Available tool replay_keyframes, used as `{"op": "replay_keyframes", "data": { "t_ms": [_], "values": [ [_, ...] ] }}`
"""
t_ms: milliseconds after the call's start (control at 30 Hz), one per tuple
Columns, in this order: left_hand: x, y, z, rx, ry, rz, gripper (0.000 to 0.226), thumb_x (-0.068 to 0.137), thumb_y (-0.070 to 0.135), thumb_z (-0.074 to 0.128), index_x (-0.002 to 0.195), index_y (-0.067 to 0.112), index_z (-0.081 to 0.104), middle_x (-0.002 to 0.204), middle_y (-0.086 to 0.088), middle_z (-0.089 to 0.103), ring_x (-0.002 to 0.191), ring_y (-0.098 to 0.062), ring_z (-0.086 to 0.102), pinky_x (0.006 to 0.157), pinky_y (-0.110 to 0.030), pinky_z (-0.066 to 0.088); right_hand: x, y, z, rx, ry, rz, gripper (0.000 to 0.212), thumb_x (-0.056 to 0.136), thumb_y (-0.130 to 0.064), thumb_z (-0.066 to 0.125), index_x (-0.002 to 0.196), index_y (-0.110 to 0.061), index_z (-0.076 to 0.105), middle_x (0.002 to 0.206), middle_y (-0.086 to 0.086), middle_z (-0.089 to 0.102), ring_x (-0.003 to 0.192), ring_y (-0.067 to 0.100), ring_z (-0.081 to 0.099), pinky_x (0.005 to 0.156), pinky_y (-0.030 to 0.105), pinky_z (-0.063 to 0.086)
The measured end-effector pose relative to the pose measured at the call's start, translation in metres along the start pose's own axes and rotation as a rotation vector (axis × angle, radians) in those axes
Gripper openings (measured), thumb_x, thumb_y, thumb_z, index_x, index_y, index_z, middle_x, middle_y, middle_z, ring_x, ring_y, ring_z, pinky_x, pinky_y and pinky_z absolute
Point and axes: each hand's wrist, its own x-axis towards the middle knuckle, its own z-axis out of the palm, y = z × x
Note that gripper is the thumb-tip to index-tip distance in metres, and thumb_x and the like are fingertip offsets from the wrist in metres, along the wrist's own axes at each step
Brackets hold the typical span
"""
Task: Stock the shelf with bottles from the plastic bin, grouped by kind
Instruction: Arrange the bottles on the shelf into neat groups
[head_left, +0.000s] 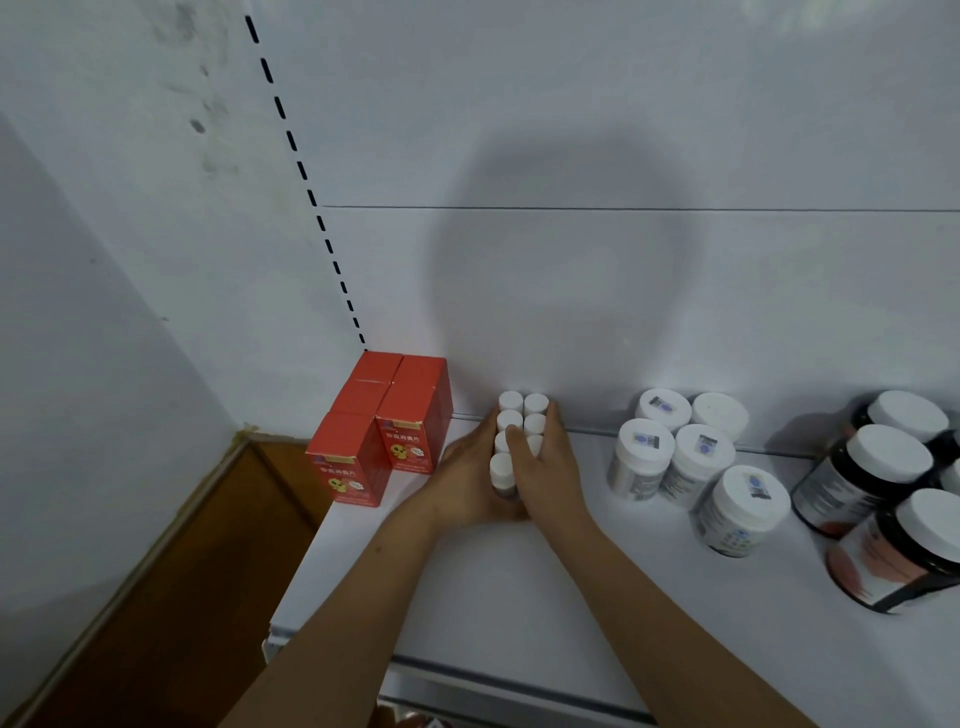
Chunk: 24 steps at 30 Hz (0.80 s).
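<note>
Several small white-capped bottles (522, 403) stand in two tight rows at the back of the white shelf (493, 587). My left hand (462, 475) lies flat against the left side of the group, fingers pointing to the back wall. My right hand (550, 467) presses the right side with straight fingers, and its thumb rests across the caps in the middle. The front bottle (502, 470) sits between both palms. The plastic bin is out of view.
Several red boxes (384, 426) are stacked at the shelf's left end, close to my left hand. To the right stand white jars with white lids (675, 452), then dark jars with white lids (872, 488). Brown wood (182, 571) lies below left.
</note>
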Motion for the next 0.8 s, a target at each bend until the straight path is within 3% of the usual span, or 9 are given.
{"op": "replay_keyframes", "data": {
  "t_ms": [100, 267, 400, 567, 633, 700, 800],
  "values": [
    [-0.001, 0.001, 0.003, 0.043, -0.005, 0.011, 0.099, 0.063, 0.061, 0.067, 0.148, 0.031, 0.027, 0.146, 0.015, 0.046, 0.130, -0.005, 0.048, 0.109, -0.034, 0.041, 0.001, 0.005, 0.000, -0.017, 0.019, -0.009, 0.043, 0.095, -0.026, 0.057, 0.135, -0.021, 0.040, 0.128, -0.006, 0.053, 0.114, 0.011, 0.052, 0.092, 0.022, 0.036],
    [-0.002, 0.005, 0.003, 0.014, 0.062, 0.042, 0.099, 0.064, 0.058, 0.070, 0.148, 0.026, 0.029, 0.145, 0.012, 0.048, 0.129, -0.006, 0.049, 0.109, -0.026, 0.039, 0.004, 0.005, 0.000, 0.003, 0.008, 0.013, 0.039, 0.094, -0.026, 0.058, 0.129, -0.022, 0.042, 0.124, -0.005, 0.057, 0.114, 0.014, 0.055, 0.097, 0.029, 0.043],
    [0.000, 0.008, 0.002, 0.056, 0.055, -0.013, 0.094, 0.062, 0.057, 0.073, 0.142, 0.030, 0.032, 0.132, 0.013, 0.055, 0.117, -0.011, 0.058, 0.097, -0.023, 0.043, 0.003, 0.002, -0.001, -0.006, -0.007, -0.013, 0.042, 0.090, -0.031, 0.058, 0.129, -0.021, 0.044, 0.124, -0.004, 0.057, 0.113, 0.014, 0.055, 0.098, 0.030, 0.043],
    [-0.005, 0.007, 0.004, -0.062, 0.068, -0.073, 0.109, 0.052, 0.059, 0.084, 0.141, 0.033, 0.026, 0.130, 0.018, 0.056, 0.110, -0.009, 0.062, 0.090, -0.035, 0.054, -0.002, -0.007, -0.010, -0.022, 0.015, -0.005, 0.031, 0.095, -0.027, 0.059, 0.121, -0.014, 0.048, 0.114, -0.002, 0.059, 0.108, 0.017, 0.058, 0.091, 0.024, 0.043],
    [-0.014, 0.004, 0.007, -0.102, 0.077, -0.096, 0.122, 0.050, 0.068, 0.084, 0.147, 0.027, 0.022, 0.138, 0.016, 0.053, 0.120, -0.008, 0.057, 0.096, -0.036, 0.052, -0.008, -0.015, -0.015, -0.038, 0.016, -0.025, 0.042, 0.096, -0.032, 0.057, 0.132, -0.013, 0.046, 0.128, -0.005, 0.054, 0.121, 0.014, 0.051, 0.100, 0.019, 0.036],
    [-0.027, 0.003, 0.012, -0.103, 0.092, -0.119, 0.130, 0.053, 0.073, 0.081, 0.153, 0.024, 0.013, 0.152, 0.012, 0.041, 0.135, -0.008, 0.044, 0.109, -0.035, 0.044, -0.019, -0.025, -0.022, -0.106, 0.032, -0.048, 0.060, 0.099, -0.031, 0.055, 0.150, -0.009, 0.032, 0.147, -0.001, 0.041, 0.136, 0.012, 0.036, 0.104, 0.008, 0.019],
    [-0.058, 0.008, 0.016, -0.161, 0.131, -0.183, 0.123, 0.065, 0.058, 0.083, 0.157, 0.022, 0.008, 0.159, 0.012, 0.020, 0.143, -0.003, 0.024, 0.117, -0.020, 0.024, -0.044, -0.042, -0.036, -0.170, 0.051, -0.153, 0.062, 0.099, -0.032, 0.053, 0.153, -0.011, 0.029, 0.155, -0.001, 0.035, 0.140, 0.008, 0.031, 0.104, 0.004, 0.016]
  ]
}}
